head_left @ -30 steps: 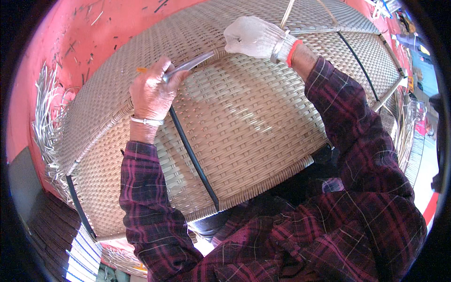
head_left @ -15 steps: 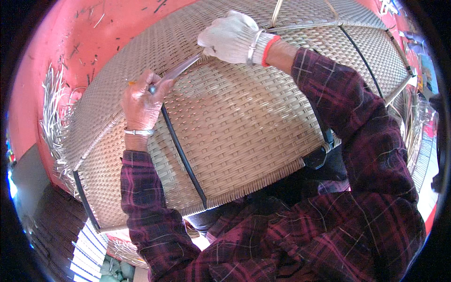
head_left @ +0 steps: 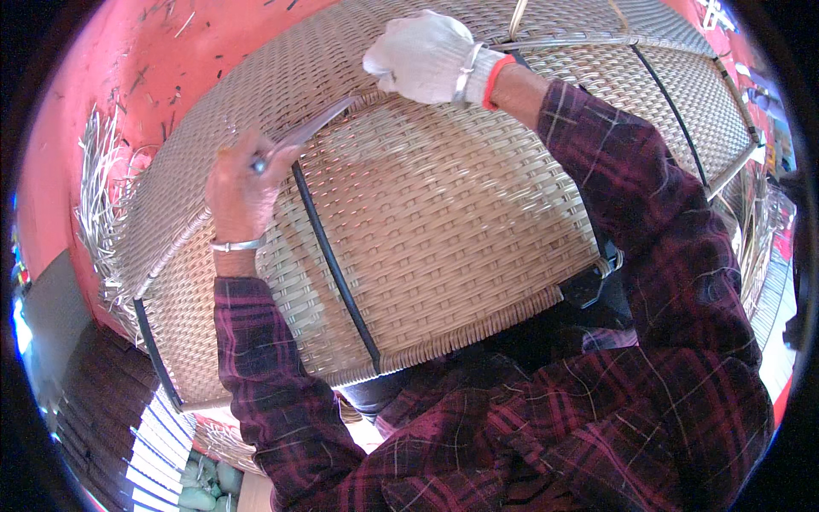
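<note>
The bare left hand [head_left: 241, 183] is closed around the handle end of a slim, silvery metal tool [head_left: 309, 134], most likely a pair of pointed pliers or a weaving spike. The tool's long axis runs up and to the right from that hand, and its tip lies on the curved edge of the large pale woven wicker panel [head_left: 444, 222]. The right hand [head_left: 424, 58], in a white cotton glove, lies just beyond that tip, up and to the right, curled down on the weave and pressing on it; whether it pinches a strand I cannot tell. The panel rests tilted across the person's lap, and a thin black rod of the frame [head_left: 334, 266] runs down it from just beside the left hand.
</note>
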`<action>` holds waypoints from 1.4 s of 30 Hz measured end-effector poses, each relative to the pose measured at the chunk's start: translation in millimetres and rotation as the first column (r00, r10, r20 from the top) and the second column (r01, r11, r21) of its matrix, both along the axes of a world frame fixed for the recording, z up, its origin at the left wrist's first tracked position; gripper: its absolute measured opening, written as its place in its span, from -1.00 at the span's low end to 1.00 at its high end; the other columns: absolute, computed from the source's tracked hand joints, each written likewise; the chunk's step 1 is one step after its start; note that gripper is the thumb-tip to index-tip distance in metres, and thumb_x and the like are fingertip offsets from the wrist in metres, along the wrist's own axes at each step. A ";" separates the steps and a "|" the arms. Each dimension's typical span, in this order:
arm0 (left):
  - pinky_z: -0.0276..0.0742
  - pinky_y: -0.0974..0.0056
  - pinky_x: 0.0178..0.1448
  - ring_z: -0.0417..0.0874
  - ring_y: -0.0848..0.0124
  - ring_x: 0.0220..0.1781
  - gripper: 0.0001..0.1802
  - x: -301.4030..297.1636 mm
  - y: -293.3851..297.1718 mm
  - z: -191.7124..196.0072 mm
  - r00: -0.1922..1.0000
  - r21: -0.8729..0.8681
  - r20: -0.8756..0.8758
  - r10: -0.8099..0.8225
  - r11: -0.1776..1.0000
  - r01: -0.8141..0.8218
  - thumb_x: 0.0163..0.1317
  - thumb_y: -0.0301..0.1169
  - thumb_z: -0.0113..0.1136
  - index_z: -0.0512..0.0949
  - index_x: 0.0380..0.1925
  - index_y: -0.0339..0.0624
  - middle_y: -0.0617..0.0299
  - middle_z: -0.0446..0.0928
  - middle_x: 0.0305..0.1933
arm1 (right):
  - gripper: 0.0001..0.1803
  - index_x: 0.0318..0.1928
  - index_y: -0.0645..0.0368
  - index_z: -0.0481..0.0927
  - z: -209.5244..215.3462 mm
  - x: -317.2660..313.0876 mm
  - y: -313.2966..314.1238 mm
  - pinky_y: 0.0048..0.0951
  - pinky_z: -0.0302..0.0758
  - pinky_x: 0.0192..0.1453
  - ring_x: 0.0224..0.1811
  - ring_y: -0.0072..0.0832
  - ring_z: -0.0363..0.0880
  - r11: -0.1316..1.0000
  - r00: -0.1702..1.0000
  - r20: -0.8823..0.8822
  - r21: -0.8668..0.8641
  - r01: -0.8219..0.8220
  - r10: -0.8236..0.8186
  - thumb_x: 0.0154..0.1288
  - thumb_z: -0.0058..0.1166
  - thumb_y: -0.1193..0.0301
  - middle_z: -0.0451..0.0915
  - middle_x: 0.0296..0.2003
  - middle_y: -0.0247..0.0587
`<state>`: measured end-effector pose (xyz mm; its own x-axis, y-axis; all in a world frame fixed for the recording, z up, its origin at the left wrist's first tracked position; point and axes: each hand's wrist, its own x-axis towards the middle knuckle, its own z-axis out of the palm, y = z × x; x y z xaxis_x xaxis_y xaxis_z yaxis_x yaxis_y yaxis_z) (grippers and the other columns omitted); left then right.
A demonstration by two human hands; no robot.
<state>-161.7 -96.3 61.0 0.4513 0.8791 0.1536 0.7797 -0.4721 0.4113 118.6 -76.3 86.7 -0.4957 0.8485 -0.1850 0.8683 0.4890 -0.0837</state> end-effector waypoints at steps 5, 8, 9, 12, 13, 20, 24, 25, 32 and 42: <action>0.31 0.31 -0.49 0.35 0.49 -0.61 -0.69 -33.1 -18.3 1.8 0.975 -0.304 0.055 0.213 0.934 -0.187 0.07 -0.28 0.45 0.50 -0.52 -0.21 0.30 0.40 -0.67 | -0.84 -0.29 -0.03 0.65 -0.8 -5.9 -0.4 -0.14 0.57 -0.22 -0.19 -0.22 0.67 1.000 1.000 0.031 -0.011 -0.004 0.004 0.15 0.06 0.28 0.67 -0.33 -0.23; 0.27 0.36 -0.51 0.29 0.53 -0.61 -0.69 -37.3 -24.6 -7.1 0.953 -0.284 0.162 0.257 0.937 -0.204 0.11 -0.27 0.43 0.50 -0.51 -0.21 0.34 0.35 -0.67 | -0.85 -0.29 -0.04 0.61 -11.8 -17.2 -3.4 -0.18 0.55 -0.19 -0.14 -0.27 0.62 0.991 0.998 0.008 0.116 -0.065 0.064 0.14 0.14 0.24 0.64 -0.29 -0.31; 0.23 0.41 -0.52 0.26 0.59 -0.60 -0.70 -37.5 -24.8 -9.2 0.937 -0.339 0.178 0.299 0.913 -0.227 0.12 -0.28 0.43 0.50 -0.51 -0.20 0.39 0.32 -0.66 | -0.84 -0.29 -0.05 0.59 -15.9 -20.2 -5.3 -0.19 0.55 -0.18 -0.12 -0.29 0.60 0.985 0.997 0.004 0.155 -0.074 0.074 0.14 0.17 0.23 0.62 -0.28 -0.34; 0.20 0.45 -0.52 0.25 0.64 -0.58 -0.70 -34.6 -23.5 -14.4 0.923 -0.279 0.262 0.282 0.938 -0.208 0.14 -0.28 0.42 0.51 -0.51 -0.20 0.44 0.31 -0.65 | -0.78 -0.17 -0.07 0.58 -22.9 -24.6 -6.5 -0.22 0.56 -0.13 -0.05 -0.32 0.56 0.986 0.990 -0.127 0.159 -0.044 0.065 0.19 0.16 0.21 0.59 -0.19 -0.40; 0.21 0.46 -0.52 0.25 0.64 -0.58 -0.71 -33.6 -23.7 -15.3 0.904 -0.307 0.279 0.324 0.922 -0.236 0.14 -0.28 0.42 0.51 -0.51 -0.21 0.44 0.31 -0.65 | -0.78 -0.16 -0.07 0.58 -23.3 -23.9 -6.3 -0.22 0.56 -0.13 -0.06 -0.32 0.56 0.992 0.980 -0.195 0.123 -0.020 0.044 0.20 0.15 0.21 0.59 -0.21 -0.40; 0.26 0.49 -0.47 0.30 0.66 -0.53 -0.71 -18.1 -27.4 -32.6 0.803 -0.353 0.405 0.438 0.885 -0.304 0.16 -0.29 0.42 0.53 -0.50 -0.24 0.44 0.39 -0.59 | -0.86 -0.29 0.00 0.50 -36.2 -45.8 -2.0 -0.10 0.48 -0.33 -0.36 -0.13 0.58 0.984 0.878 -0.463 0.172 -0.041 0.117 0.19 0.14 0.30 0.53 -0.47 -0.20; 0.30 0.50 -0.45 0.33 0.67 -0.53 -0.72 -18.5 -26.7 -44.5 0.750 -0.407 0.379 0.542 0.826 -0.391 0.17 -0.32 0.41 0.53 -0.49 -0.26 0.44 0.43 -0.58 | -0.78 -0.17 -0.09 0.63 -26.5 -74.9 -2.0 -0.10 0.58 -0.24 -0.26 -0.14 0.67 0.992 0.810 -0.573 0.080 -0.095 0.124 0.15 0.07 0.35 0.66 -0.39 -0.19; 0.30 0.51 -0.45 0.34 0.68 -0.53 -0.73 -21.4 -27.8 -46.9 0.753 -0.399 0.415 0.511 0.846 -0.354 0.17 -0.33 0.40 0.53 -0.49 -0.27 0.43 0.44 -0.58 | -0.78 -0.18 -0.11 0.65 -20.3 -90.7 -5.9 -0.11 0.59 -0.24 -0.25 -0.15 0.68 0.990 0.792 -0.601 -0.008 -0.140 0.107 0.12 0.08 0.35 0.66 -0.38 -0.20; 0.46 0.43 -0.27 0.52 0.54 -0.39 -0.81 -41.2 -40.9 -57.0 0.720 -0.393 0.539 0.437 0.887 -0.244 0.17 -0.38 0.34 0.58 -0.33 -0.26 0.28 0.55 -0.42 | -0.83 -0.25 -0.12 0.61 -11.9 -161.3 -27.3 -0.08 0.56 -0.31 -0.27 -0.14 0.69 0.984 0.647 -0.743 0.087 -0.157 0.169 0.10 0.11 0.28 0.66 -0.41 -0.25; 0.34 0.39 -0.47 0.35 0.56 -0.61 -0.71 -42.3 -27.5 -12.1 0.928 -0.361 0.168 0.333 0.897 -0.257 0.06 -0.24 0.46 0.56 -0.48 -0.17 0.37 0.40 -0.67 | -0.78 -0.27 0.17 0.67 -3.6 -21.7 -1.6 -0.48 0.44 -0.39 -0.48 -0.65 0.52 0.722 0.527 -0.591 -0.689 0.065 -0.611 0.23 0.18 0.28 0.56 -0.56 -0.38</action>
